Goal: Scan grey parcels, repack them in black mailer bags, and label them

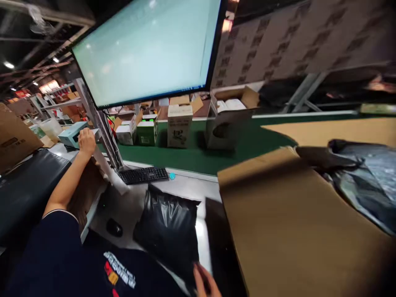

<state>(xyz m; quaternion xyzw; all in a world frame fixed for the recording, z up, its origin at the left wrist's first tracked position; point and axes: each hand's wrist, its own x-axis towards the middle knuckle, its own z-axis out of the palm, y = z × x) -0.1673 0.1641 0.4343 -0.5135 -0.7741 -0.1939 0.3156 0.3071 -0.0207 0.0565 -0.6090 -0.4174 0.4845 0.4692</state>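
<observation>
My left hand [86,141] reaches out to the left and rests on a small teal label printer [71,134] beside the monitor stand; its fingers curl over the printer's edge, and a white strip hangs just below it. At the bottom edge my right hand [204,282] shows only partly, fingers apart, touching the lower corner of a black plastic mailer bag [168,229] that lies on the grey worktop [185,187]. Whether the hand grips the bag is unclear. A black keyboard [142,175] lies behind the bag.
A large lit monitor [148,49] hangs overhead. A big brown cardboard box [297,231] fills the right, with grey bags [365,177] in it. Several cartons [179,126] ride a green conveyor belt [216,156] behind. A black mouse [114,227] sits at lower left.
</observation>
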